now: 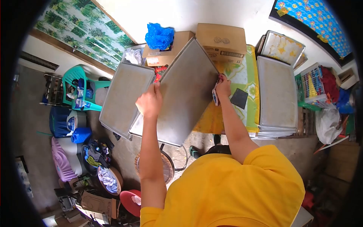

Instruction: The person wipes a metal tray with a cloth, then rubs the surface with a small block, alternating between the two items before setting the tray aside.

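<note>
Sheet pan [181,102] in hand: rectangular, grey metal, thin raised rim. Face dull, with a faint brownish cast over the middle; paler and brighter toward the near end, darker by the right edge. Held tilted and set askew, one corner pointing far, near end toward the wearer's body. Position: middle of the scene, in front of the cardboard boxes; whether its underside touches anything cannot be told.

Left hand [150,101]: fingers closed, clamped on the pan's left rim. Right hand [223,87]: closed around a bunched pink-and-white cloth [216,94], at the pan's right edge; fingertips partly hidden.

Just right of the cloth, a dark flat square [239,98] lies on the yellow-and-green patterned table cover [251,81]. Left of the held pan, a second pan [126,96], similar grey, partly overlapped in view. Right side of table: pan stack [278,94], several rims visible at its near edge; beyond it, a pan with yellow-brown stains [281,48], leaning.

Far side: printed carton [221,39] and, to its left, an open-looking box [181,39] with a crumpled blue plastic bag [159,36] on it. Farther left, green plastic chair [72,85] bearing assorted items.
</note>
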A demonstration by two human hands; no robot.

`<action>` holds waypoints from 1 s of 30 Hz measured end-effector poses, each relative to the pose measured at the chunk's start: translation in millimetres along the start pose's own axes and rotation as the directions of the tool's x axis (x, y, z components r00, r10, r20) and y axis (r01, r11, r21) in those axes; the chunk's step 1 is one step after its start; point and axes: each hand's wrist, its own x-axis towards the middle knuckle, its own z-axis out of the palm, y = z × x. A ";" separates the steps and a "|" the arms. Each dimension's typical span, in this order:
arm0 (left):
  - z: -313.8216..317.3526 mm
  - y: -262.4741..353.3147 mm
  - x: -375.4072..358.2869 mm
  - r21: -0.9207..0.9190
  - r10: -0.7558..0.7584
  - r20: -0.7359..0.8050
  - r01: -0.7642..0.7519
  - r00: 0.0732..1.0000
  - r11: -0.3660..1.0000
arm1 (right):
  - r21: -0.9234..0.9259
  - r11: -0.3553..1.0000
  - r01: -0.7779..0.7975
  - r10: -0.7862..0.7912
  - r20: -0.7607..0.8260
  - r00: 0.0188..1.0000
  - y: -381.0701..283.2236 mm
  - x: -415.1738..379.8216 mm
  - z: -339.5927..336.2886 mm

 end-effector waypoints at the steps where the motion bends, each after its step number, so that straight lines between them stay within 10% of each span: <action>1: -3.7 5.7 4.7 -0.007 0.024 -0.014 -0.024 1.000 1.000 | -0.002 1.000 -0.023 0.023 0.053 0.998 12.2 11.9 2.0; 5: -25.5 43.7 26.9 -0.043 0.113 0.005 -0.113 0.994 0.993 | 0.314 0.941 0.123 -0.162 0.100 0.982 60.6 56.8 56.4; 8: -22.2 55.6 36.6 -0.049 0.135 0.027 -0.134 0.990 0.990 | 0.741 0.348 -0.575 0.040 0.601 0.798 37.0 32.6 52.7; 12: -23.0 55.1 39.1 -0.030 0.125 0.069 -0.123 0.990 0.992 | 0.671 0.009 -0.741 -0.033 0.741 0.671 19.0 -7.3 53.5; 17: -21.1 57.1 39.3 0.023 0.123 0.074 -0.125 0.990 0.992 | 0.568 -0.078 -0.819 -0.003 0.822 0.570 -21.1 -112.3 19.2; 26: -21.4 62.6 33.5 0.072 0.108 0.041 -0.111 0.993 0.991 | 0.388 0.070 -0.919 0.086 0.916 0.393 2.3 -244.9 123.1; 28: -21.0 63.9 32.2 0.058 0.086 0.055 -0.089 0.995 0.994 | 0.342 0.422 -0.840 -0.119 0.939 0.322 12.9 -253.6 120.7; 30: -19.2 64.5 31.2 0.075 0.118 0.020 -0.120 0.993 0.990 | 0.391 0.845 -0.364 -0.369 0.920 0.132 19.8 -252.0 112.3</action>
